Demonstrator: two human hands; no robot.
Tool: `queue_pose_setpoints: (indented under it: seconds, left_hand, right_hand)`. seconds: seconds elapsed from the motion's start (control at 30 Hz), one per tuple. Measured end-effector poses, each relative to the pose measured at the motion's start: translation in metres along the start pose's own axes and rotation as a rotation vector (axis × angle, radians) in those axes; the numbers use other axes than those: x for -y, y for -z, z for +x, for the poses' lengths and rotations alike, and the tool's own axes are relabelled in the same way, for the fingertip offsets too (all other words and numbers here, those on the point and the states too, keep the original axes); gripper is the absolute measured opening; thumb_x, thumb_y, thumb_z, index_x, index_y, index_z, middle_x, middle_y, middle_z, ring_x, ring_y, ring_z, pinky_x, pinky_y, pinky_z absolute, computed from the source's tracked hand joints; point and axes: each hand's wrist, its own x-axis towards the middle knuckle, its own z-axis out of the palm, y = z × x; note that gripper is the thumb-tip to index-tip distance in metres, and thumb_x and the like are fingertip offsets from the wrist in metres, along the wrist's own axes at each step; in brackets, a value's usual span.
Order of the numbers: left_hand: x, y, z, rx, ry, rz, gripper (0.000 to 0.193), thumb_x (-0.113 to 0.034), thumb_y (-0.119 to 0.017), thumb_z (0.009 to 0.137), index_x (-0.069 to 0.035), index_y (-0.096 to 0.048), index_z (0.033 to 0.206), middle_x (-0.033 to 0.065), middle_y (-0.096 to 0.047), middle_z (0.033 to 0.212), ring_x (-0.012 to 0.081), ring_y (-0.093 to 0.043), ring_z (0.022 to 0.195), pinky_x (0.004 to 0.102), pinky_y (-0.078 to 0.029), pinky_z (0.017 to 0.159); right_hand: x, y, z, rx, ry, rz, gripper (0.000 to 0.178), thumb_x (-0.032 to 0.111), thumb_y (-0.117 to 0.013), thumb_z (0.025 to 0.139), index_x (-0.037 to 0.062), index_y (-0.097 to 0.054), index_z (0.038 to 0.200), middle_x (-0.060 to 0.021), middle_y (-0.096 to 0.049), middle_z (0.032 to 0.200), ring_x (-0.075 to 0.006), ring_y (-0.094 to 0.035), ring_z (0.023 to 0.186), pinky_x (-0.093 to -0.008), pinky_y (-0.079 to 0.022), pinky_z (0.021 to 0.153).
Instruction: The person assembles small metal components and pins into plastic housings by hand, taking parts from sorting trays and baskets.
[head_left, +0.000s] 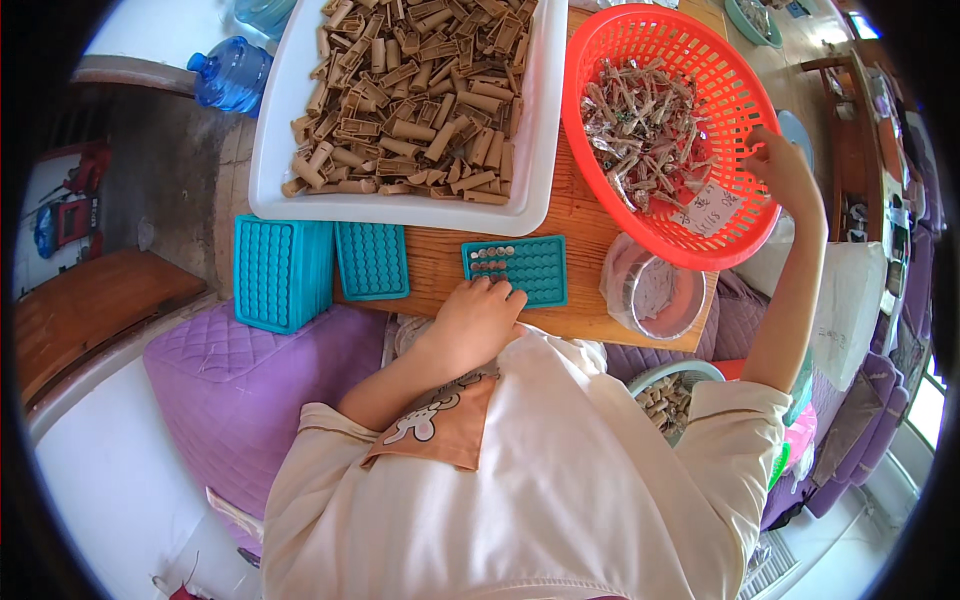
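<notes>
On a wooden table, just in front of the person's chest, lies a small teal grid tray with a few round pieces seated in the holes of its upper left corner. The left hand rests palm down at the tray's near edge, its fingertips touching the lower left rim; the fingers lie flat and loosely curled, holding nothing that can be seen. Further right, the right hand reaches into a red plastic basket and sits over the basket's right rim, fingers bent down toward the heap of small pale, silvery strips inside; whether it has pinched any of them cannot be told from this view. A slip of white paper lies in the basket just below that hand. Left of the grid tray lies a second teal tray, and further left a stack of the same trays hangs over the table's edge. Behind them stands a large white tray full of tan tube-like pieces. A round metal bowl covered in clear plastic sits just below the basket, near the table's right corner.
</notes>
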Motion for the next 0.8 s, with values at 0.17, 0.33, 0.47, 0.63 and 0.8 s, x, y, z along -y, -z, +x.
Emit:
queue_pose_setpoints:
  seconds: [0.17,0.33,0.47,0.63,0.8]
  left_hand:
    - [-0.002,-0.001,-0.003,0.101,0.016,0.03,0.027,-0.027,-0.062,0.069,-0.006,-0.052,0.082,0.0076,-0.053,0.079,0.0232,-0.054,0.077,0.0357,-0.044,0.066]
    - [-0.007,0.006,0.002,0.05,-0.063,-0.015,0.025,-0.024,-0.061,0.07,-0.005,-0.052,0.084,0.0076,-0.054,0.082,0.0237,-0.055,0.078,0.035,-0.045,0.067]
    - [-0.022,0.029,0.011,-0.177,-0.131,-0.421,0.031,-0.02,-0.06,0.073,-0.001,-0.052,0.096,0.0094,-0.055,0.09,0.0225,-0.057,0.076,0.0303,-0.047,0.063]
    - [-0.037,0.063,0.015,-0.401,-0.007,-1.1,0.036,-0.016,-0.059,0.078,-0.001,-0.048,0.108,0.0094,-0.055,0.093,0.0151,-0.056,0.072,0.0247,-0.046,0.06]
    - [-0.03,0.068,0.016,-0.589,-0.012,-1.221,0.032,-0.007,-0.06,0.076,0.001,-0.051,0.106,0.0099,-0.056,0.096,0.0118,-0.057,0.076,0.0222,-0.047,0.061]
  right_hand:
    - [0.009,-0.001,-0.014,0.169,0.063,0.787,0.019,0.011,-0.053,0.081,0.0011,-0.052,0.097,-0.0009,-0.057,0.075,-0.0058,-0.045,0.063,-0.0192,-0.039,0.058]
    - [0.01,-0.017,-0.022,0.183,0.136,1.385,0.019,0.015,-0.052,0.084,0.0014,-0.051,0.096,-0.0008,-0.054,0.083,-0.0048,-0.048,0.067,-0.0173,-0.041,0.061]
    - [0.069,-0.034,-0.045,0.074,0.283,1.612,0.021,0.013,-0.056,0.08,0.0011,-0.05,0.096,-0.0037,-0.053,0.092,-0.0103,-0.055,0.079,-0.0234,-0.047,0.073]
    - [0.148,-0.04,-0.091,0.193,0.38,1.622,0.021,0.002,-0.064,0.071,-0.0014,-0.054,0.089,-0.0044,-0.054,0.087,-0.0106,-0.056,0.074,-0.0227,-0.048,0.064]
    - [0.178,-0.045,-0.104,0.026,0.552,1.137,0.021,0.0,-0.068,0.063,0.001,-0.057,0.082,-0.0055,-0.056,0.08,-0.0106,-0.055,0.064,-0.0227,-0.045,0.052]
